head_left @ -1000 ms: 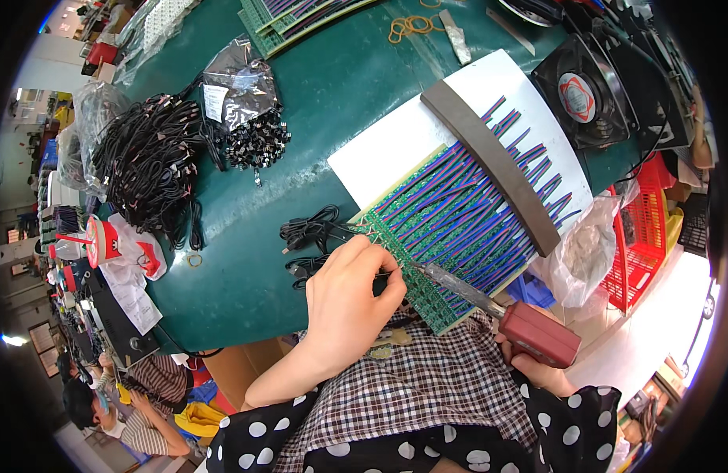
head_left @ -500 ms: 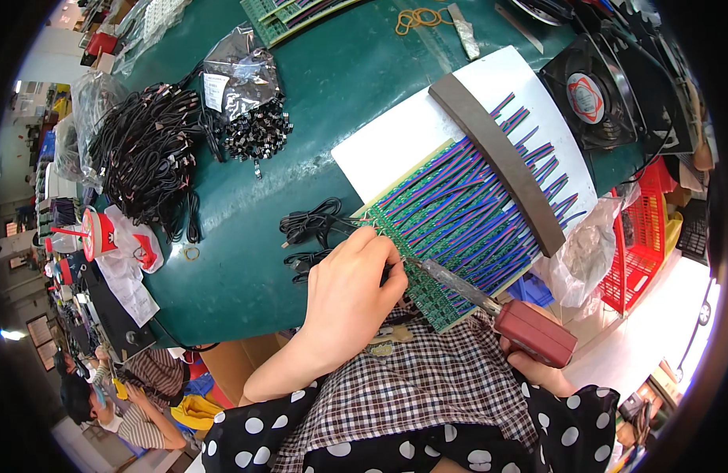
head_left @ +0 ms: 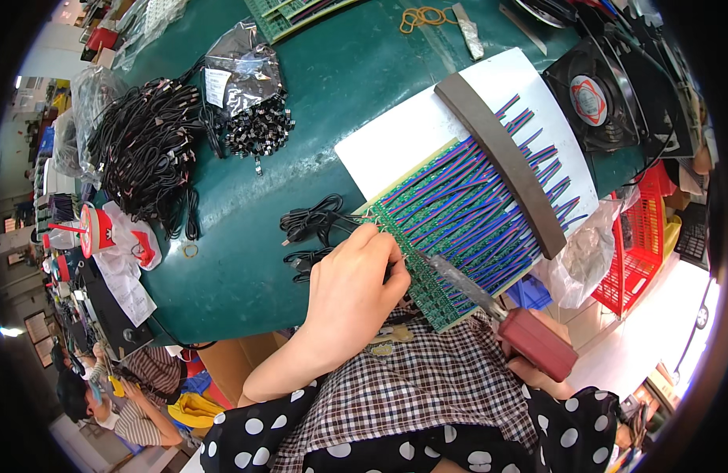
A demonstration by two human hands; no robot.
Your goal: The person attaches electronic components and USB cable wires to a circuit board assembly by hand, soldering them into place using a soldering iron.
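Observation:
My left hand (head_left: 354, 288) is closed in a pinch at the left edge of a green circuit board panel (head_left: 436, 309). A bit of black cable shows in the curl of its fingers; the fingertips are partly hidden. My right hand (head_left: 537, 370) is wrapped round the dark red handle of a soldering iron (head_left: 536, 340). The iron's grey shaft slants up-left over the board, its tip a little right of my left fingers. Rows of blue and red wires (head_left: 451, 213) cover the panel, held under a dark bar (head_left: 502, 162). Black cables (head_left: 317, 221) lie just left of the panel.
White board (head_left: 395, 146) lies beneath the panel. Further left are a heap of black cables (head_left: 147, 158), a bag of small connectors (head_left: 242, 79) and a red cup (head_left: 96, 230). A fan (head_left: 589, 98) stands at the right, above a red basket (head_left: 628, 252).
The soldering iron has shifted slightly right, its tip moving away from my left fingers. My left hand stays in nearly the same place.

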